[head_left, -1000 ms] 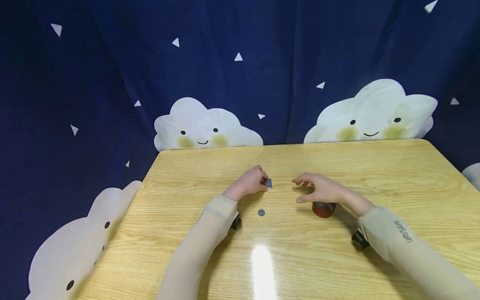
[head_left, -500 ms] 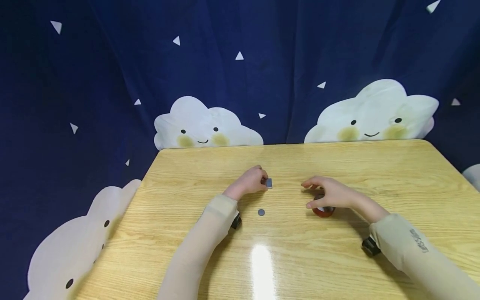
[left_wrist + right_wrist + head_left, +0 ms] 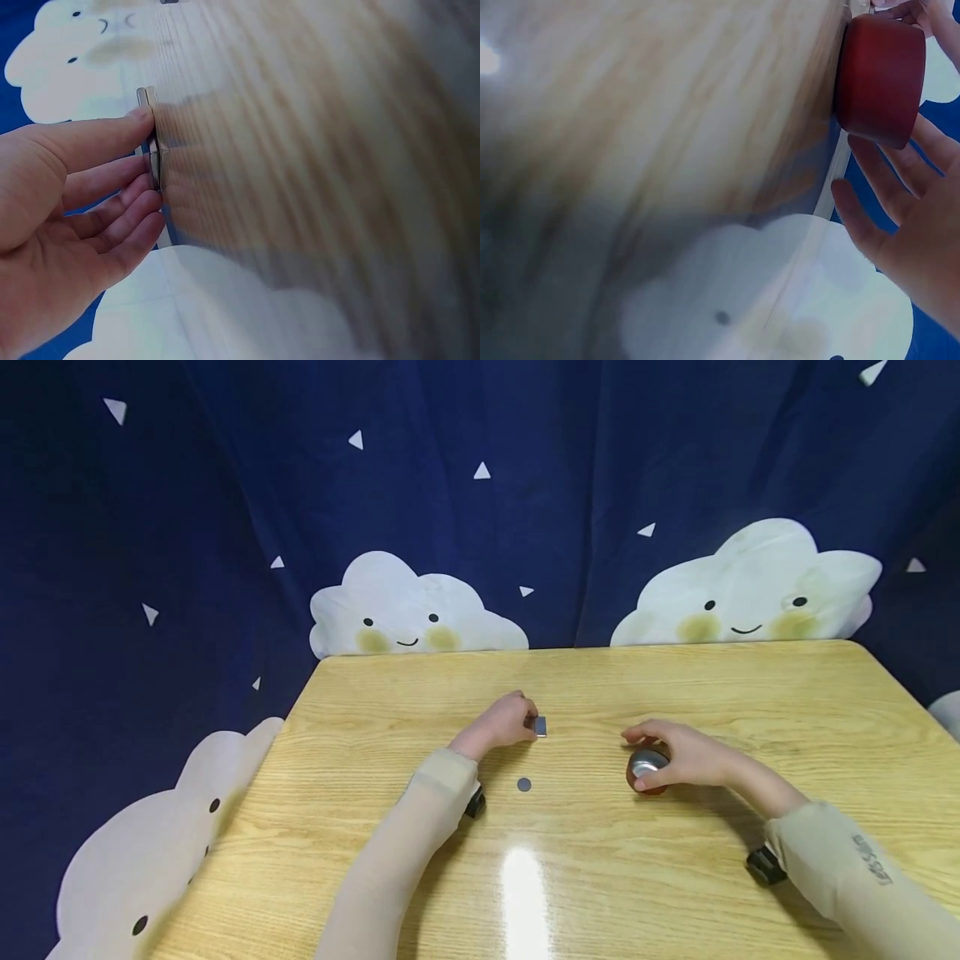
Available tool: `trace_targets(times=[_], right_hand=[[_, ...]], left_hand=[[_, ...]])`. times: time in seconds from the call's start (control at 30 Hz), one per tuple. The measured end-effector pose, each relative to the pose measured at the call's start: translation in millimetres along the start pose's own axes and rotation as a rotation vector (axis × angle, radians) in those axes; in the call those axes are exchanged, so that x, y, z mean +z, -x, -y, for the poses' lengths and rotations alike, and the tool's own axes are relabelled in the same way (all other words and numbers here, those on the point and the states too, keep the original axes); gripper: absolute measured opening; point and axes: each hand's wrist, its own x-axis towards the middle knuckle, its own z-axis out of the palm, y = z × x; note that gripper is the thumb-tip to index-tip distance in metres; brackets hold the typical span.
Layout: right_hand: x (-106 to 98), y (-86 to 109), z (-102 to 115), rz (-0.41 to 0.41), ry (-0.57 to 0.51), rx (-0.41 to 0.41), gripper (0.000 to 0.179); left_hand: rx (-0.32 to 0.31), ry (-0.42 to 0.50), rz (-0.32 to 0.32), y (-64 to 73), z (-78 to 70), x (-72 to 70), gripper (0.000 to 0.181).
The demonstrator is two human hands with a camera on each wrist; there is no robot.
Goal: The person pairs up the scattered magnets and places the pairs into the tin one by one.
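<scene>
Right grip (image 3: 692, 758) spread, unclosed, around red-sided round object (image 3: 881, 79); my left grip (image 3: 510, 720), farther off leftward, pinches metal piece (image 3: 541, 727).

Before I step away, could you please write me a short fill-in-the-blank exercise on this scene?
1. In the right wrist view, the outer side of the round object nearest the right grip is ____.
2. Of the metallic piece and the gray disc, the left grip pinches the ____.
3. The smiling white shapes on the dark blue curtain are ____.

Missing words, in order: red; metallic piece; clouds.
</scene>
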Motion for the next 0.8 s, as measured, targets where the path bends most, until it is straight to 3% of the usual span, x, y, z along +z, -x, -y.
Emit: trace_targets(times=[0.53, 0.8], right_hand=[[2.3, 18.6, -4.8, -0.03, 0.023, 0.045, 0.076], [1.3, 18.3, -5.1, -0.037, 0.01, 0.06, 0.068]], left_hand=[[-0.007, 0.042, 0.014, 1.7, 2.4, 2.1, 0.033], [0.003, -0.034, -0.001, 3.4, -3.3, 2.8, 0.024]])
